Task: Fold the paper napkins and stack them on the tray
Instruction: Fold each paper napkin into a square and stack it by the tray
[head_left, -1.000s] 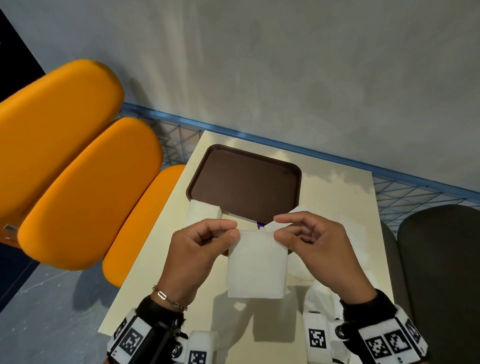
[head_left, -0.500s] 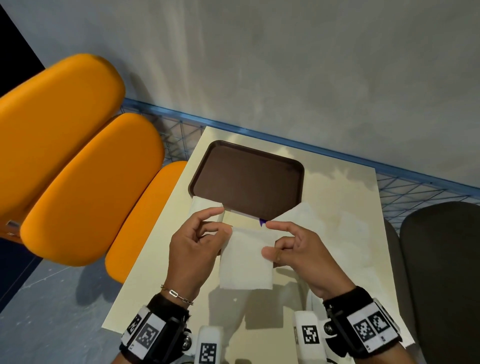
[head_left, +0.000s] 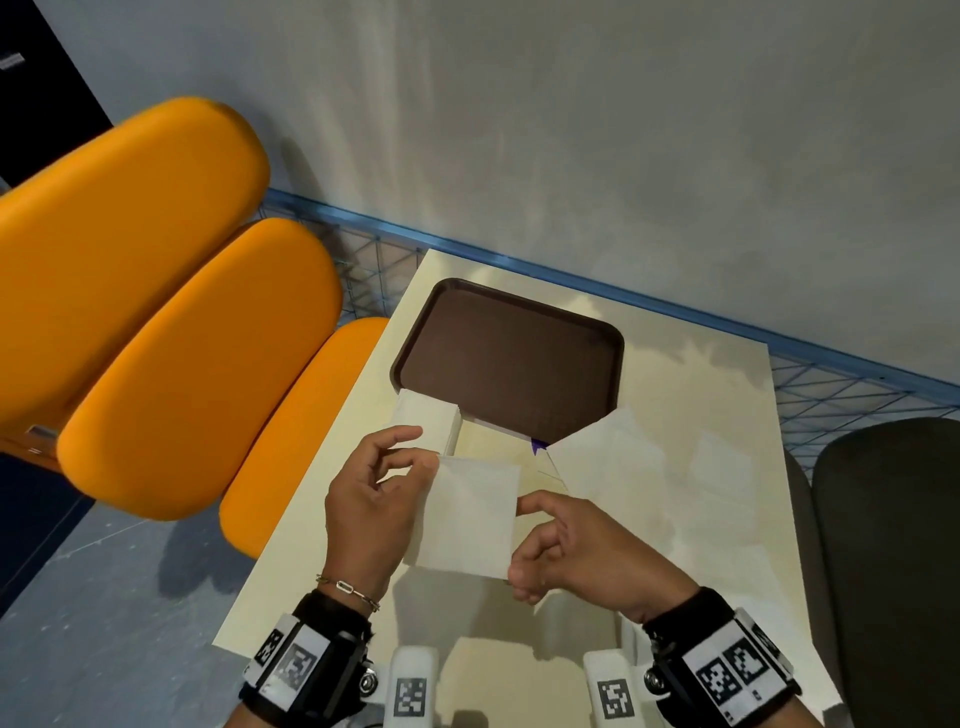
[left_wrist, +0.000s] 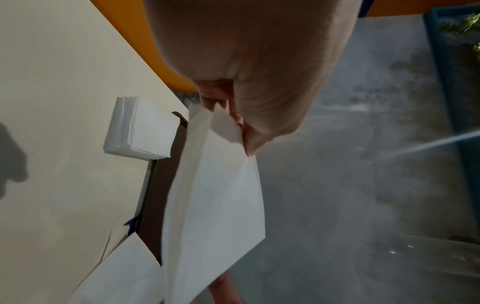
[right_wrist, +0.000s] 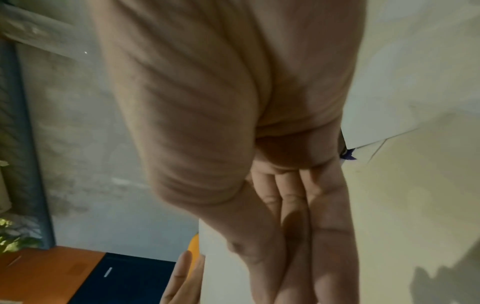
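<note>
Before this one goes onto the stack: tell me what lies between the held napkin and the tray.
Nothing visible does. The napkin, pinched by the left hand and right hand, hangs above bare table just short of the tray. The napkin stack sits left of that path.

table (head_left: 691, 519): pale cream top, below the hands and reaching away from them to the wall
chairs (head_left: 156, 322): three orange padded parts, to the left of the left hand, beside the table edge
dark seat (head_left: 893, 545): black, to the right of the right hand, just beside the table
wall (head_left: 571, 130): grey, ahead of both hands
blue rail (head_left: 519, 265): along the foot of the wall, ahead of the hands, with wire mesh under it
floor (head_left: 93, 623): grey, below and to the left of the left hand
purple scrap (head_left: 538, 446): small, on the table ahead of the right hand
plant (right_wrist: 10, 240): green leaves, at the left edge of the right wrist view
</note>
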